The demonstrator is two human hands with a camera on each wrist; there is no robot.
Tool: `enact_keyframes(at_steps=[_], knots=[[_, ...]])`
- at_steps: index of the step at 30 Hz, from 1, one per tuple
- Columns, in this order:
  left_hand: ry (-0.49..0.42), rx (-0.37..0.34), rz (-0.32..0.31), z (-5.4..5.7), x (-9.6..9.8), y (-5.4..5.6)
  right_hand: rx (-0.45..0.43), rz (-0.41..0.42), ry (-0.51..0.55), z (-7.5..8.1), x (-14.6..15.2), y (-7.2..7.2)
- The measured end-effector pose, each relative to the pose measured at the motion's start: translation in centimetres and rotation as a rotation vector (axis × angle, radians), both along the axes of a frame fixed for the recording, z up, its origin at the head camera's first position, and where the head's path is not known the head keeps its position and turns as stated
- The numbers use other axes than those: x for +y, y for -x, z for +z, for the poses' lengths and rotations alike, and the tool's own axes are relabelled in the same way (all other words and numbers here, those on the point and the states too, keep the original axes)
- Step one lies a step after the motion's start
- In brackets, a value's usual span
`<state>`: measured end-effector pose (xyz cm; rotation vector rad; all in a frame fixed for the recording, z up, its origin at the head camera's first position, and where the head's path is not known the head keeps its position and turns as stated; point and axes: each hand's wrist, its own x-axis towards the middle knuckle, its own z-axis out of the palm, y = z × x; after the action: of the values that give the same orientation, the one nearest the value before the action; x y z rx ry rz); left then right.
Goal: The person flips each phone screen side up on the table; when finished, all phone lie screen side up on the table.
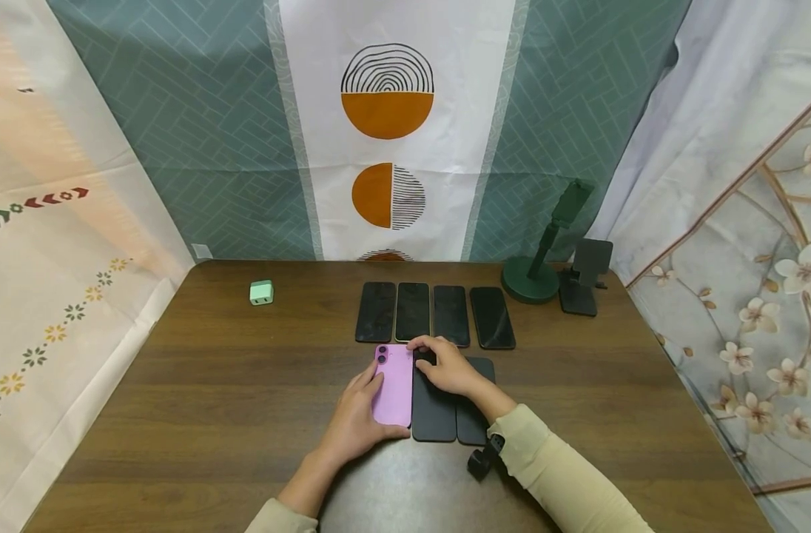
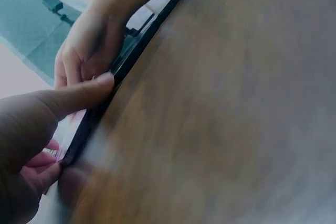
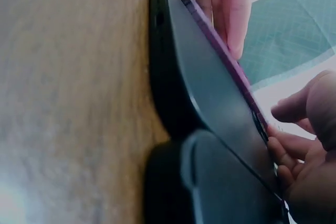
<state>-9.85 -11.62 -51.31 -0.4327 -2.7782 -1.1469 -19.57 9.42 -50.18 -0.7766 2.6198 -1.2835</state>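
Note:
A pink phone (image 1: 394, 389) lies back up with its camera lenses at the far left corner. My left hand (image 1: 357, 416) holds it by the edges, thumb along the near edge and fingers at the left side. At the far right corner, fingertips of my right hand (image 1: 448, 369) touch the pink phone, the thumb standing apart from it. Beneath the right hand and wrist lie two black phones (image 1: 434, 414) (image 1: 473, 418), side by side right of the pink one. In the right wrist view the pink phone's edge (image 3: 223, 51) runs along the nearest black phone (image 3: 210, 82).
Several dark phones (image 1: 450, 314) form a row behind the pink one. A green stand (image 1: 530, 280) and a black stand (image 1: 579, 296) occupy the back right. The mint charger plug (image 1: 262, 292) sits at the back left of the wooden table (image 1: 212, 392).

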Motion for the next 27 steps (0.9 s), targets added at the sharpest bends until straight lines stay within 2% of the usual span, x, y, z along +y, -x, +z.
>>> enact_keyframes(at_steps=[4,8,15,27], knots=[[-0.035,-0.019,-0.030,0.0,-0.3,-0.1,-0.014,0.004,0.086,-0.2,0.2,0.1],[-0.052,-0.040,-0.070,0.2,-0.5,0.0,-0.010,0.044,0.151,-0.2,0.3,0.3],[-0.063,-0.086,-0.121,0.6,-0.6,0.2,-0.033,0.084,0.200,0.0,0.5,0.5],[-0.045,-0.118,-0.116,1.2,-0.4,0.3,-0.020,0.166,0.285,1.8,0.0,0.1]])
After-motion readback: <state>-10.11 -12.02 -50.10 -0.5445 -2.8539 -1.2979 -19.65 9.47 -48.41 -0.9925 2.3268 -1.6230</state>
